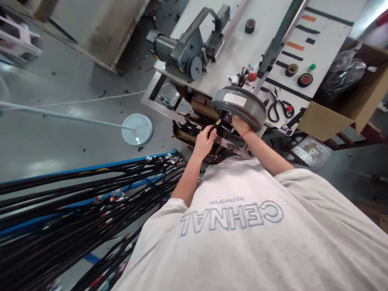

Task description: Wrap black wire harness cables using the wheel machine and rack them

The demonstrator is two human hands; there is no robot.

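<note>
My left hand (pixel 205 141) is closed round a black cable bundle (pixel 218 120) with a yellow mark, just below a round grey machine head (pixel 254 106). The bundle runs up under the head's rim. My right hand (pixel 239 124), with a red string at the wrist, reaches beneath the same head; its fingers are hidden there. Cable ends with red, white and blue connectors (pixel 251 76) stick out beyond the head, over the white worktable (pixel 235 50).
Black-handled scissors (pixel 274 111), tape rolls (pixel 250 26) and a motor unit (pixel 182 52) are on the table. An open cardboard box (pixel 327 123) stands right. Many black cables (pixel 91 214) hang on a blue rack at lower left. A round white stand base (pixel 137 129) is on the floor.
</note>
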